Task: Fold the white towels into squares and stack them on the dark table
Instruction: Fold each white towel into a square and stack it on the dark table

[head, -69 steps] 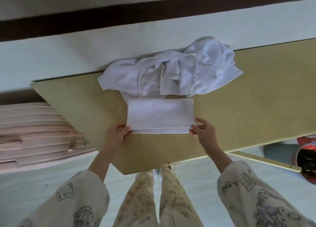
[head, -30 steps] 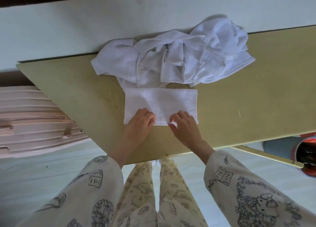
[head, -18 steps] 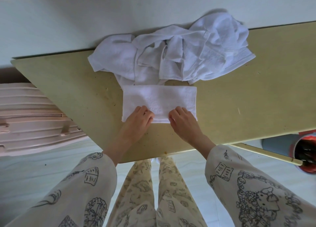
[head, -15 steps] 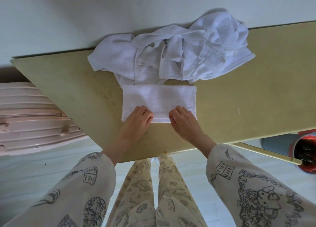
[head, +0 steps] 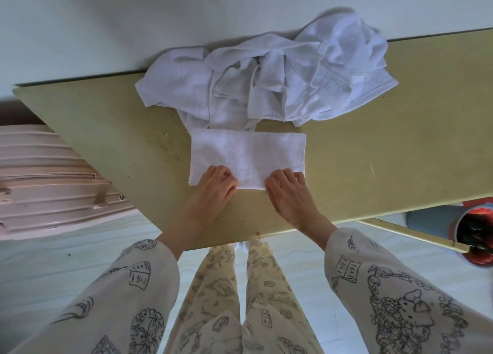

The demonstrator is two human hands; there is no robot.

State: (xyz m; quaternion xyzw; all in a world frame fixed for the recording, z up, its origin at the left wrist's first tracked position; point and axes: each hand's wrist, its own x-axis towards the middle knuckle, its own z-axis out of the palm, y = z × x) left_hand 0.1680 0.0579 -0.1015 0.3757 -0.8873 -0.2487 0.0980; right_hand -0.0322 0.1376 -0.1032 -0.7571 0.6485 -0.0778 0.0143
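A white towel (head: 248,153), folded into a long rectangle, lies flat near the front of the olive table (head: 373,153). My left hand (head: 213,191) rests on the towel's near left edge, fingers bent down onto the cloth. My right hand (head: 289,193) rests on its near right edge in the same way. Behind the folded towel sits a crumpled heap of white towels (head: 266,84) against the table's far edge.
A pale pink ribbed case (head: 48,183) stands to the left of the table. At the right, below the table edge, are a red-rimmed bin (head: 474,236) and a thin yellow bar (head: 410,233). A pale wall runs behind the table.
My hands moved from the towel's two ends inward to its near edge. In the last half second both hands have spread slightly apart along that edge.
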